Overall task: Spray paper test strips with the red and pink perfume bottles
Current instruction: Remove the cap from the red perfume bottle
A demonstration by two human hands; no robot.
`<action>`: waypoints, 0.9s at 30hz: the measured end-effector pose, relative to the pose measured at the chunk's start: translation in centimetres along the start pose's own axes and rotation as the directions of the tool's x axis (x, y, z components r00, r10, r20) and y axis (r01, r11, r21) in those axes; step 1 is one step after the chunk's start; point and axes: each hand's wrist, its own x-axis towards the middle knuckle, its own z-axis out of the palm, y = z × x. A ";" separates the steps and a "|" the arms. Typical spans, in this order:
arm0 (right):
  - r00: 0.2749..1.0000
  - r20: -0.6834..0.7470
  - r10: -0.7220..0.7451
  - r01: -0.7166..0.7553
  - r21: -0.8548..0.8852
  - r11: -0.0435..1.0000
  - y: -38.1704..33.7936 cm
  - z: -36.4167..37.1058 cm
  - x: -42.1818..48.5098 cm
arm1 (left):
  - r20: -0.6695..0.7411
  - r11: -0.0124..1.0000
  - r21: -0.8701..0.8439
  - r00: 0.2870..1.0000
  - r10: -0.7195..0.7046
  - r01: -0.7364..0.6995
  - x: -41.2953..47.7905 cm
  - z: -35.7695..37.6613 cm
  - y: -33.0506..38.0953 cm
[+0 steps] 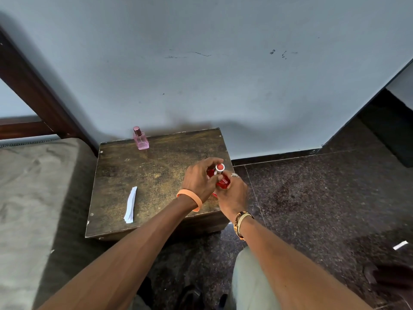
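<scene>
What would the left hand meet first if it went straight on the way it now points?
The red perfume bottle: the left hand points up and to the right, and its fingers curl round the bottle's cap. Just behind, it seems, comes the right hand, which holds the bottle's body.

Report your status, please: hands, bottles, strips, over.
Left hand and right hand both grip red bottle. Pink bottle upright at table far edge, untouched. Paper strips stacked front-left, nothing blocking them.
</scene>
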 end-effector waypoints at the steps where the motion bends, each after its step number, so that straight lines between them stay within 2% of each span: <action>1: 1.000 -0.007 0.008 -0.008 -0.008 1.000 0.1 0.1 0.0 | 0.009 1.000 -0.005 1.000 -0.005 0.005 0.0 0.1 -0.2; 9: 0.997 -0.032 0.075 -0.076 -0.021 0.997 0.6 0.9 0.5 | 0.036 1.000 -0.013 0.999 0.003 -0.003 0.5 0.7 -1.0; 16: 0.996 0.043 0.073 -0.071 -0.063 0.996 0.4 0.4 1.1 | 0.070 0.999 0.050 0.997 0.019 -0.022 0.5 0.5 -1.2; 27: 0.991 0.109 -0.083 0.097 -0.131 0.987 -0.5 -2.9 0.2 | 0.078 0.998 0.062 0.997 0.005 -0.010 -0.1 0.1 -1.2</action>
